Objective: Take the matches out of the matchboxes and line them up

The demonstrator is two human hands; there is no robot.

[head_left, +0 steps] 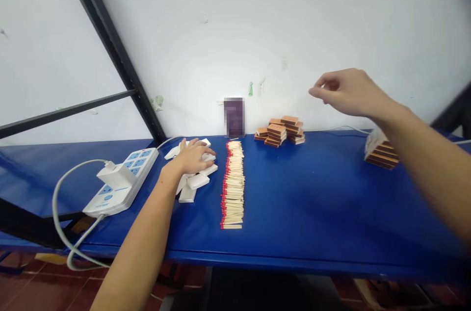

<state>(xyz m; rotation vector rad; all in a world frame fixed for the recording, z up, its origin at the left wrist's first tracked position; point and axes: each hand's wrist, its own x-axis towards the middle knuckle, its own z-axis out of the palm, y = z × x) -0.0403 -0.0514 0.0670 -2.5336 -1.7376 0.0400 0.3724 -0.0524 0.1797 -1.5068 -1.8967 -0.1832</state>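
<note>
My left hand (193,156) rests on a loose pile of white matchbox trays (197,181) at the left of the blue table, its fingers spread and partly hiding the pile. My right hand (348,91) is raised in the air at the right, in front of the wall. Its thumb and index finger come together, and nothing shows between them. Between the two sides, matches (233,183) lie in a long row with their red heads to the left. Brown matchbox sleeves (276,130) are stacked by the wall, below and left of my right hand.
A white power strip (128,183) with a plugged-in adapter (116,177) and cables lies at left, beside a black metal frame (121,63). A blurred dark rectangle (234,117) stands against the wall. More matchboxes (382,154) in clear plastic sit at right.
</note>
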